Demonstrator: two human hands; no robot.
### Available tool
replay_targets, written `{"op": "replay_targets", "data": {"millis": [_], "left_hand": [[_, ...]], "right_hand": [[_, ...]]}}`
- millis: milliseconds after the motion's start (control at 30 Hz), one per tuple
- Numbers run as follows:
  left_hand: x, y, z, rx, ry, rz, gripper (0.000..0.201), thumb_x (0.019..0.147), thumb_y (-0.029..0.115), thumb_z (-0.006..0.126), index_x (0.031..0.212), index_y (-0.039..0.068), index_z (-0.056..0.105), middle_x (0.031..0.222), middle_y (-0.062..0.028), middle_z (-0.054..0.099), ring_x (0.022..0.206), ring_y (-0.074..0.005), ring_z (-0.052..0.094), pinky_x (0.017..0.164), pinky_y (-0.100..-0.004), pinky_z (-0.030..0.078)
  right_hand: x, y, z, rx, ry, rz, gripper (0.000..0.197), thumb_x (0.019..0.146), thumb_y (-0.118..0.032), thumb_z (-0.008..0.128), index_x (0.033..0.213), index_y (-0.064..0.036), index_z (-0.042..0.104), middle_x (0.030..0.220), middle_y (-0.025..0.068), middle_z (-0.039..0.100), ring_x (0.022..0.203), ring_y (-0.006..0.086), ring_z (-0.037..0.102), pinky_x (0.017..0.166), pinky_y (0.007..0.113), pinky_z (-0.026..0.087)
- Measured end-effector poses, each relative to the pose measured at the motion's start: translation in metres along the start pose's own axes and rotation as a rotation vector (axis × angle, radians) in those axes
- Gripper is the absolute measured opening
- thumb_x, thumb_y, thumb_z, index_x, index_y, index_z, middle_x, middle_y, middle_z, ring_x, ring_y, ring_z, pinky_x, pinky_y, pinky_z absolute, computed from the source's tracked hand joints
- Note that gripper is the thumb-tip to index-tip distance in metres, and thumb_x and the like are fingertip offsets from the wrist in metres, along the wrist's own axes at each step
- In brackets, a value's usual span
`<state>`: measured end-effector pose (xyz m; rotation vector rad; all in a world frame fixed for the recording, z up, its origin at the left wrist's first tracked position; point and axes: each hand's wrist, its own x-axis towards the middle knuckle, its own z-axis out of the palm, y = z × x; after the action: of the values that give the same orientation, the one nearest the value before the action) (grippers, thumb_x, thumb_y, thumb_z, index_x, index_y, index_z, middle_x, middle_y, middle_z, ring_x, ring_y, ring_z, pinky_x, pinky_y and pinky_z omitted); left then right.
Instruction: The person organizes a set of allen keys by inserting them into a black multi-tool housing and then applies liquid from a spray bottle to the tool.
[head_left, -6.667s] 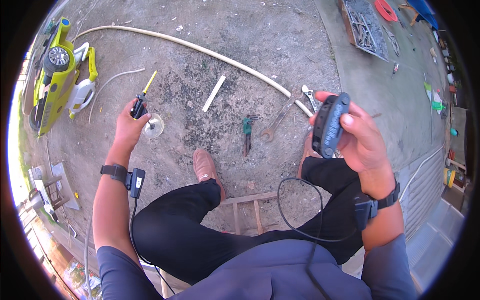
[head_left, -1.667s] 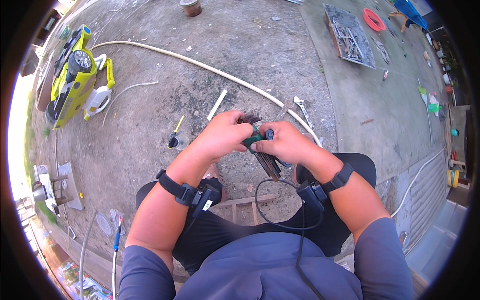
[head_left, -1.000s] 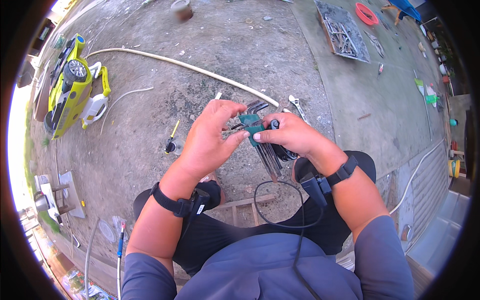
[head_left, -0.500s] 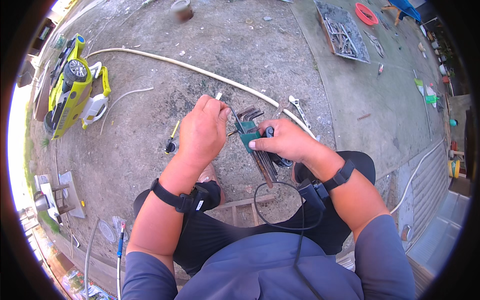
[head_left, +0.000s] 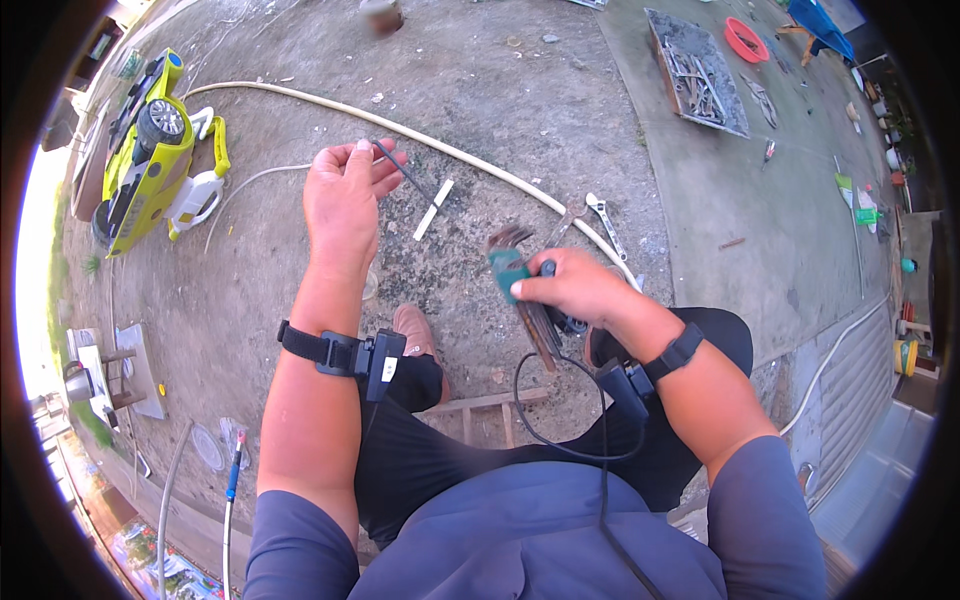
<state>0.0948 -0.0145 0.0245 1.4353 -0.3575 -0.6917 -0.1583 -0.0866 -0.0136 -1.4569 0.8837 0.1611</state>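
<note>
My left hand is raised at the left, its thumb and fingers pinching one end of a dark, thin hex key. Held in my right hand is a green hex key holder, gripped between thumb and fingers. Several dark, rusty hex keys stick out of it below, and their bent ends show blurred at its top. A dark, rounded tool part shows beside my right fingers; the hand hides most of it. On the ground between my hands lies a white strip.
An adjustable wrench lies beyond my right hand, near a long cream hose. A yellow-green pressure-washer-like machine stands at left. A metal tray of tools and a red basin are at far right. A black cable loops near my lap.
My left hand has moved left and away from the green holder, carrying the hex key out with it. The white strip now shows fully. My right hand stays nearly in place, the holder tilting slightly.
</note>
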Motion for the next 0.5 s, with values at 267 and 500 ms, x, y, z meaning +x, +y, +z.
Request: {"op": "replay_targets", "data": {"millis": [267, 500], "left_hand": [[-0.014, 0.003, 0.001, -0.187, -0.08, -0.219, 0.012, 0.098, 0.017, 0.055, 0.1, 0.005, 0.05, 0.088, -0.0071, 0.064, 0.074, -0.0163, 0.065, 0.067, -0.0306, 0.056], [-0.014, 0.001, -0.002, 0.105, -0.106, -0.176, 0.013, 0.096, 0.017, 0.058, 0.103, 0.006, 0.057, 0.083, -0.0021, 0.061, 0.062, -0.0068, 0.053, 0.051, -0.0201, 0.043]], "right_hand": [[0.025, 0.017, -0.02, 0.291, 0.111, 0.074, 0.023, 0.083, -0.023, 0.073, 0.089, -0.0026, 0.065, 0.076, 0.0016, 0.062, 0.065, 0.0085, 0.056, 0.056, 0.025, 0.042], [0.033, 0.005, -0.029, 0.386, 0.272, 0.026, 0.038, 0.089, -0.035, 0.068, 0.105, -0.0015, 0.057, 0.079, 0.0047, 0.059, 0.058, 0.0148, 0.061, 0.051, 0.029, 0.051]]}}
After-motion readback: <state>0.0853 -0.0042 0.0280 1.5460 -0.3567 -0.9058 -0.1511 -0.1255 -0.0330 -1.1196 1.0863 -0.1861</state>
